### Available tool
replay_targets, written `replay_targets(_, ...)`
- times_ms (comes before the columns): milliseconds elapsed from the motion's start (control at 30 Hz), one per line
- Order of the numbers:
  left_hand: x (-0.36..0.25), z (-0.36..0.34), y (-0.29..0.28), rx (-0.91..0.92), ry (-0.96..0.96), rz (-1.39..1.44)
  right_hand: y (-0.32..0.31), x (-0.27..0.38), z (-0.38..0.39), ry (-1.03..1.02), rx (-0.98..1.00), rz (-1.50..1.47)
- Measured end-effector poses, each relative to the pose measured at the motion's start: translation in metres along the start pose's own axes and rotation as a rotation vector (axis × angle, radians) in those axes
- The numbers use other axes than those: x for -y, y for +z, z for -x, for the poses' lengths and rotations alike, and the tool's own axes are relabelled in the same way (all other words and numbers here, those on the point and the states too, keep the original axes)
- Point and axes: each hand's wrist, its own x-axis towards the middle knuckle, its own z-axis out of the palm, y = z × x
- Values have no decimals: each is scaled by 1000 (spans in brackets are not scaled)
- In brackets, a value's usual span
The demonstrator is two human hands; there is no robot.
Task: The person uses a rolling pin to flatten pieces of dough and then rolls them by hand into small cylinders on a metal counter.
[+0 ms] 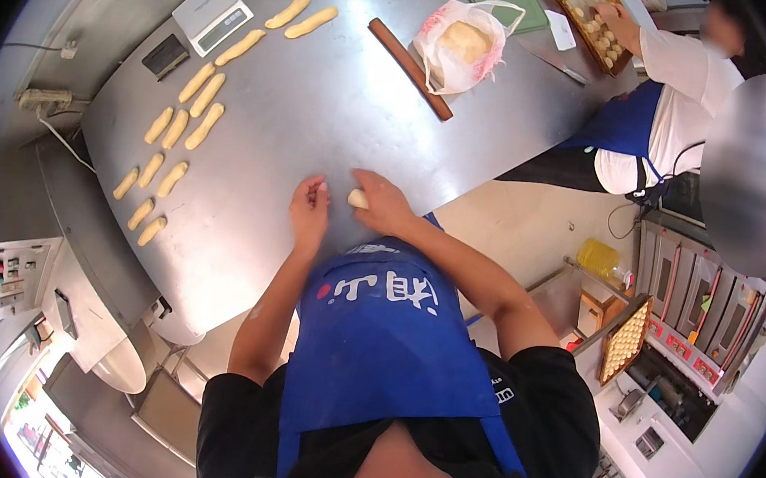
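The right hand (383,204) grips a dough piece (358,199) near the front edge of the metal table (265,133), whether the curled left hand (310,204) holds anything cannot be told, and dough strips (207,95) lie apart, presumably to avoid sticking.

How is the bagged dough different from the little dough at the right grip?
The bagged dough is a big lump; the little dough is much smaller. The bagged dough sits inside a plastic bag; the little dough is bare, at the right grip. Both look pale.
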Motion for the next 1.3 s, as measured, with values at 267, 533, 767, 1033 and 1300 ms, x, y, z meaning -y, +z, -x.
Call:
replay_targets(267, 19, 11, -36, -194, -90, -10, -195, -156, -18, 403, -999, 90)
replay_targets(533, 19, -33, -128, -742, 328, -389, -164, -149, -44, 88, -949, 576)
replay_targets(767, -17, -107, -273, -709, 649, -1199, -115, -90, -95, -108, -624, 508)
replay_targets(1033, -9, -155, -317, -279, 411, -1162, -112, -101, -113, 84, -473, 328)
replay_targets(1300, -133, -69, -182, 116, -244, 355, -86, -62, -76, 307, -328, -45)
